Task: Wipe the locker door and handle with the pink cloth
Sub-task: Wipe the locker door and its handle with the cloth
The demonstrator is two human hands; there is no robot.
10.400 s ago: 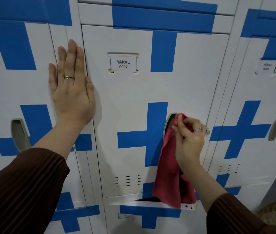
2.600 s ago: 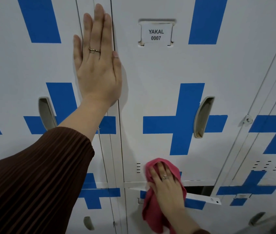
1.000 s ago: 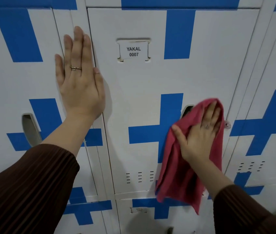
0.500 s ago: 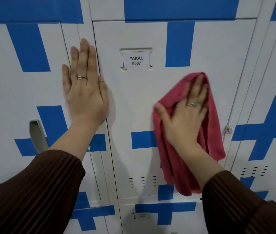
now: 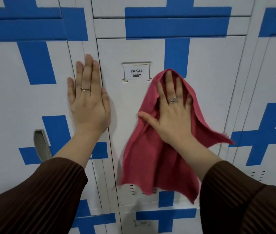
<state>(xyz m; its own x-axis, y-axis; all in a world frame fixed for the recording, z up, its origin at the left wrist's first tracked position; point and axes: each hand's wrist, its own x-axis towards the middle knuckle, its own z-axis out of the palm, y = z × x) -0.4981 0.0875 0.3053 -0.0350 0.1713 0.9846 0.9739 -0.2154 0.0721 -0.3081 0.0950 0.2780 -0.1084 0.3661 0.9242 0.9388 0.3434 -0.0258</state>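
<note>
Head view: right hand (image 5: 172, 119) presses pink cloth (image 5: 152, 159) beside "YAKAL 0007" label (image 5: 136, 73).

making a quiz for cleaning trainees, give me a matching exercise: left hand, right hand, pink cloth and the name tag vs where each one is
Column one
1 left hand
2 right hand
3 pink cloth
4 name tag

Column two
a spread flat on the cloth
b printed YAKAL 0007, high on the locker door
c flat on bare metal left of the door
d pinned to the door, lower part hanging loose

Pairs: 1-c, 2-a, 3-d, 4-b
</note>
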